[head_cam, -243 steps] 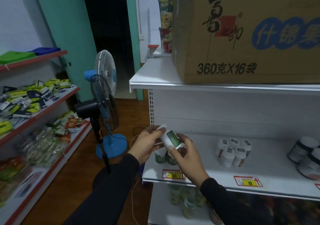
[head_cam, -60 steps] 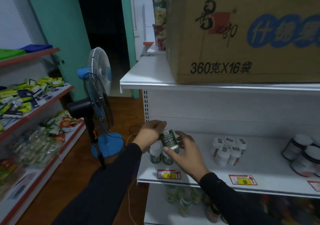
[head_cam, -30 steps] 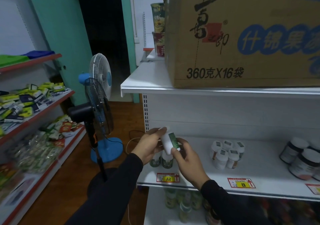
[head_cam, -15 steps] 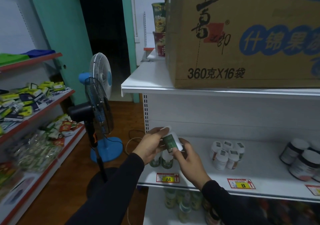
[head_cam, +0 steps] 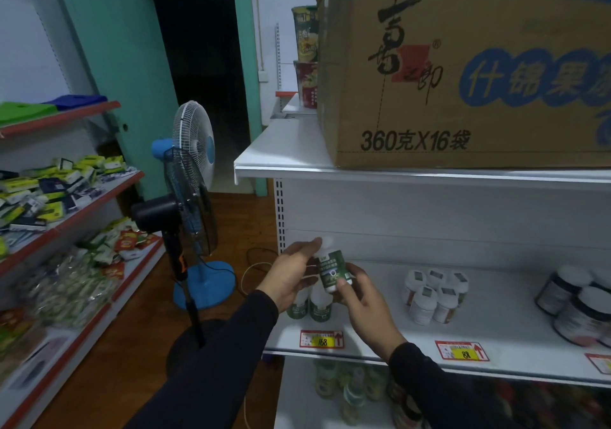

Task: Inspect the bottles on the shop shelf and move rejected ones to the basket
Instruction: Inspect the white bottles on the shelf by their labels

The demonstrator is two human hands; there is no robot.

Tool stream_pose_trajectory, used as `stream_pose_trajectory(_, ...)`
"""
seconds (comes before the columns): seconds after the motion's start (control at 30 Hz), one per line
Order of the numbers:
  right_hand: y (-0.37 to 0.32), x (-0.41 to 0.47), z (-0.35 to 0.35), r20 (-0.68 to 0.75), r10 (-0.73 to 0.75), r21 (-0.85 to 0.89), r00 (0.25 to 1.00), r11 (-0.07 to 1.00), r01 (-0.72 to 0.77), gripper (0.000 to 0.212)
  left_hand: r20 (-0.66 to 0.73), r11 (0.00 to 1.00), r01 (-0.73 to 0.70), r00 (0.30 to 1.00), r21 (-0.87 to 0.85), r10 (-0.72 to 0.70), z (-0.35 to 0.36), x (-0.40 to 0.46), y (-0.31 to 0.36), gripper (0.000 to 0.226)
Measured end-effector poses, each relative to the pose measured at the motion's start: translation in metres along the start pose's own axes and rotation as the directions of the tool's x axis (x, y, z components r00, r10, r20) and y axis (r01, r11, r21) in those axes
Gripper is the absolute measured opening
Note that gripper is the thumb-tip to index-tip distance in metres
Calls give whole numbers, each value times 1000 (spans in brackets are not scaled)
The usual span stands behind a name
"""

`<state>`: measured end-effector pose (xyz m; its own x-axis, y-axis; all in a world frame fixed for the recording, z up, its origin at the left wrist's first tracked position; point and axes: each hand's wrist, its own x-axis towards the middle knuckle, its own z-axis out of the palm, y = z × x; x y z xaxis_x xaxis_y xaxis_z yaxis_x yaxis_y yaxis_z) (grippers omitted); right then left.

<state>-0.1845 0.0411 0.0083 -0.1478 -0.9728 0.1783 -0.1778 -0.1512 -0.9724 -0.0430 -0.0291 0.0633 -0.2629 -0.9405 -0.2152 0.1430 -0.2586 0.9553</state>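
A small white bottle with a green label (head_cam: 331, 269) is held up in front of the white shelf (head_cam: 380, 332), tilted slightly. My left hand (head_cam: 291, 276) grips its cap end and my right hand (head_cam: 360, 299) pinches its lower end. Two more green-label bottles (head_cam: 312, 306) stand on the shelf just below my hands, partly hidden by them. No basket is in view.
A cluster of white-capped bottles (head_cam: 433, 296) and dark jars (head_cam: 578, 306) stand further right on the shelf. A large cardboard box (head_cam: 463, 71) sits on the shelf above. A standing fan (head_cam: 188, 197) is on the wooden floor to the left, beside shelves of packets (head_cam: 56, 184).
Both hands have turned the bottle from lying sideways to nearly upright, its label now facing me. The view has barely shifted.
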Motion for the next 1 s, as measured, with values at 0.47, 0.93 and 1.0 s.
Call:
stream_pose_trajectory(0.47,-13,-5,-2,81,-37,41,996,999,33,31,-26,995,87,996,-45,-88,2,4,-3,42)
stream_pose_trajectory(0.93,-17,-5,-3,112,-80,-47,990,995,85,38,-57,978,182,980,-99,-189,0,10,-6,46)
stream_pose_trajectory(1.0,-15,-5,-5,121,-77,-37,990,996,82,37,-25,994,102,994,-39,-103,-1,8,-5,43)
